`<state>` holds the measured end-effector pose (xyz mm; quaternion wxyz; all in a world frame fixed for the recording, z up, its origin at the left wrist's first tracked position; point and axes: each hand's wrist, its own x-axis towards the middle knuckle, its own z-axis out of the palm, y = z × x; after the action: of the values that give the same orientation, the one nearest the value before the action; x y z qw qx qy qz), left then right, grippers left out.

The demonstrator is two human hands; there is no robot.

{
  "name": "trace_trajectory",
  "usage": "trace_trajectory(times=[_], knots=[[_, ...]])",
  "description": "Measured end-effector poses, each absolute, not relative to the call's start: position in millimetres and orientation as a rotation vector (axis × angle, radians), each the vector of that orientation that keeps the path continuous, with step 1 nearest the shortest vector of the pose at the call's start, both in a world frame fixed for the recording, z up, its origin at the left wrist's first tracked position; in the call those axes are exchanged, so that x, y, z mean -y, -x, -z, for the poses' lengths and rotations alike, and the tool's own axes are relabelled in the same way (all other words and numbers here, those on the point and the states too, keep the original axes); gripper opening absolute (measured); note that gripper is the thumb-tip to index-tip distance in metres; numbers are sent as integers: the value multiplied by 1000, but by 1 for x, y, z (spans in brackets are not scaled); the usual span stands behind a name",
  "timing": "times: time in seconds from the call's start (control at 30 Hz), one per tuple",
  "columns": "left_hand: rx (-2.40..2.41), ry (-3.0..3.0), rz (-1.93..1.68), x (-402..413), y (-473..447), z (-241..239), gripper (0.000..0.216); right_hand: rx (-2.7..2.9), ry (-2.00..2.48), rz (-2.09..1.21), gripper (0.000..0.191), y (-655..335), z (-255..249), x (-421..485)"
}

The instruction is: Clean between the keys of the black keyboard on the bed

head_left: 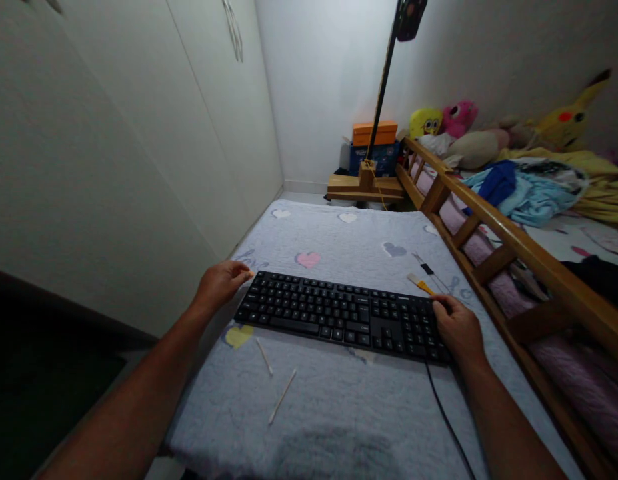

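Note:
A black computer keyboard (333,313) lies across the cloth, keys up, with its cable running toward me from the right part of its near edge. My right hand (456,327) grips the keyboard's right end, thumb on top and fingers curled at the far corner. At the opposite end, my left hand (223,287) is closed in a pinch just beside the far left corner; whether anything is between its fingertips is hidden. Two cotton swabs, one left (264,357) and one right (282,397), lie in front of the keyboard. Behind its right end rests a small yellow-handled brush (421,284).
A thin wire-like tool with a black sleeve (427,269) lies past the brush. The heart-patterned cloth (339,240) covers the table. A wooden bed rail (493,223) borders the right side, a white wardrobe (189,133) the left. A wooden-based stand (366,180) is behind.

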<state>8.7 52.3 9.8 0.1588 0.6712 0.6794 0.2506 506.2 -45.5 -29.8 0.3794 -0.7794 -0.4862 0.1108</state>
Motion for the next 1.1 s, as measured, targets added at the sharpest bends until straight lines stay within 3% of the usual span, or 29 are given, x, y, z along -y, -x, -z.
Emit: trace_trajectory(times=[0.27, 0.37, 0.73, 0.9, 1.1], knots=[[-1757, -1580, -1028, -24, -52, -32, 46, 1205, 2020, -328, 46, -505, 24, 48], [-1652, -1622, -1082, -10, -71, -42, 40, 1175, 2008, -270, 45, -503, 19, 53], [-1317, -1370, -970, 20, -112, -50, 33, 1175, 1859, -137, 36, -510, -2, 62], [-1204, -1282, -964, 38, -121, -52, 37, 1335, 1743, -325, 28, -488, -29, 75], [-1098, -1195, -882, 51, -142, -52, 37, 1823, 1386, -797, 17, -401, -62, 89]])
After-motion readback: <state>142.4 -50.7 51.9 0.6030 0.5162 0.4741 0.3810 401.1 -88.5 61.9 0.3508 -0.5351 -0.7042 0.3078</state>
